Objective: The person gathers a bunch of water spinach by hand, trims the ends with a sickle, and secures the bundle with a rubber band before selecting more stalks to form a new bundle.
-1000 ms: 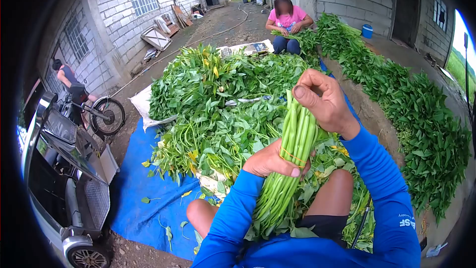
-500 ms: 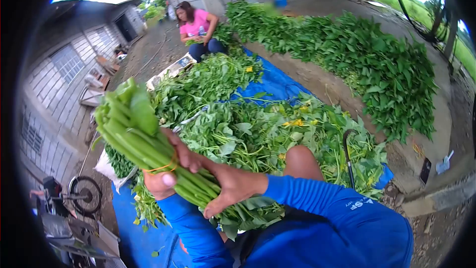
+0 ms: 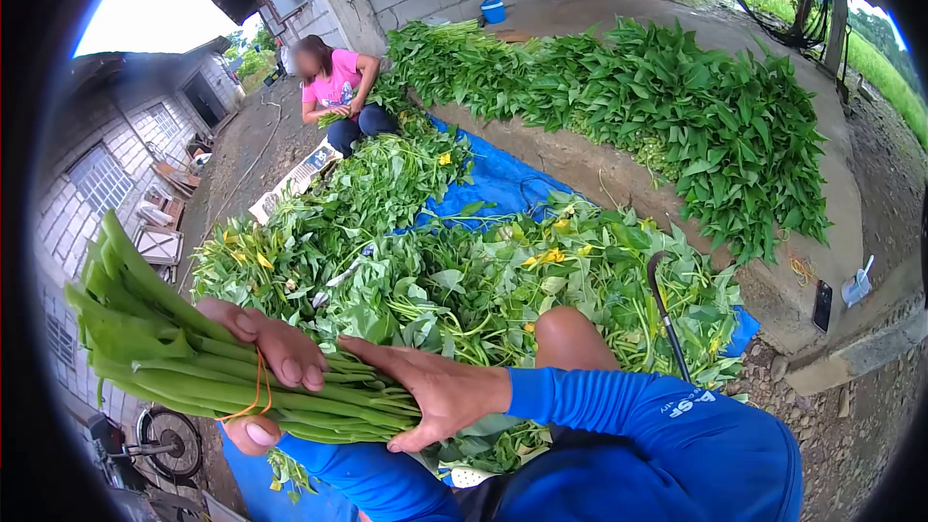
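Observation:
A thick bundle of green stems (image 3: 184,348) lies nearly level at the lower left, its cut ends toward the far left. An orange rubber band (image 3: 259,389) runs around it. My left hand (image 3: 259,343) is wrapped round the bundle beside the band, fingers over the top and thumb at the lower edge. Closer to the leafy end, my right hand (image 3: 430,391) grips the same bundle, its thumb below. Loose leafy greens (image 3: 425,280) with yellow flowers lie beyond my hands.
A blue tarp (image 3: 503,179) lies under the greens. Bundled greens (image 3: 667,116) line the concrete ledge. A person in pink (image 3: 338,87) sits at the back left. A curved dark handle (image 3: 667,314) stands near my knee. A phone (image 3: 823,305) and cup (image 3: 856,286) are at right.
The bundle has swung down and left, from steeply slanted to nearly level, with both hands still on it. The camera view has shifted a little.

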The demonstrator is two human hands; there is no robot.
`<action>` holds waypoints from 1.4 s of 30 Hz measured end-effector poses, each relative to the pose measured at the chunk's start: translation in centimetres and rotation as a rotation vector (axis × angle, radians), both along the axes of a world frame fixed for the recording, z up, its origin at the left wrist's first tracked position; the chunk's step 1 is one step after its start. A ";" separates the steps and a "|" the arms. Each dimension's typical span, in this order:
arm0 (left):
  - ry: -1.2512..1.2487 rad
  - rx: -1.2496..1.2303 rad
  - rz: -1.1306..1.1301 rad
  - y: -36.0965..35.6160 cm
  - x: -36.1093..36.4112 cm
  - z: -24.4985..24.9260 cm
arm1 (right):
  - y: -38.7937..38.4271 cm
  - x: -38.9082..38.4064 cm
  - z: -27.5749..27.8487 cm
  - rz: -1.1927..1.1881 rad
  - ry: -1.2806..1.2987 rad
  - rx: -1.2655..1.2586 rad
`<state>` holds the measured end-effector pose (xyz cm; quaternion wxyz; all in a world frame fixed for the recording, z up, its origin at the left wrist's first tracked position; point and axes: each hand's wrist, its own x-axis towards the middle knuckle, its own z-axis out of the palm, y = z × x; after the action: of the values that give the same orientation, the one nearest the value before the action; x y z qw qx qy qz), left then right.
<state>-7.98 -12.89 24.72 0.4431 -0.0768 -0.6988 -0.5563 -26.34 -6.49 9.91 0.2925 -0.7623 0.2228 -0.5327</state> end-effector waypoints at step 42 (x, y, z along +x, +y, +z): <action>-0.547 0.690 1.117 3.9 11.5 -22.4 | 15.6 -33.6 -22.3 -1.119 -0.185 0.965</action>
<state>3.55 -8.96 2.29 0.4699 0.5798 -0.5038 -0.4350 -59.92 9.15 -12.35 0.2973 -0.2737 0.7615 -0.5068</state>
